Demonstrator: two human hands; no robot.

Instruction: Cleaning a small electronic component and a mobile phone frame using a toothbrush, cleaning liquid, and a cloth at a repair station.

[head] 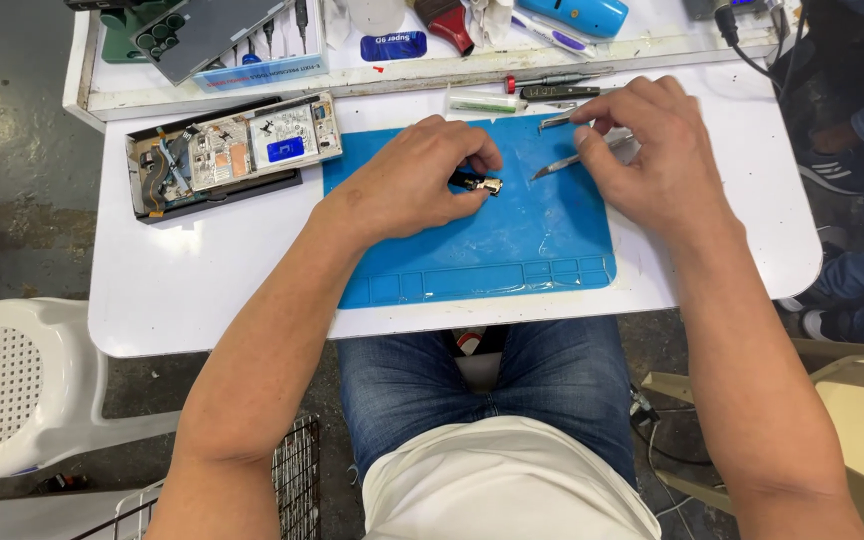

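That blue work mat (472,250) looks like soft silicone, matt overall but with a slight sheen where the light hits, and moulded ridges along the front edge. The table (202,290) under it is white, smooth, laminate-looking, scuffed and a bit grimy. The tiny part (482,184) pinched in the left hand (417,180) is shiny metal, goldish on one end and dark on the other. The tweezers (577,160) in the right hand (657,150) are bare brushed steel. The opened phone (227,155) shows glossy circuit bits and coppery patches in a dark frame. Jeans (482,390) are plain rough denim, and the chair (22,380) is dull white plastic.
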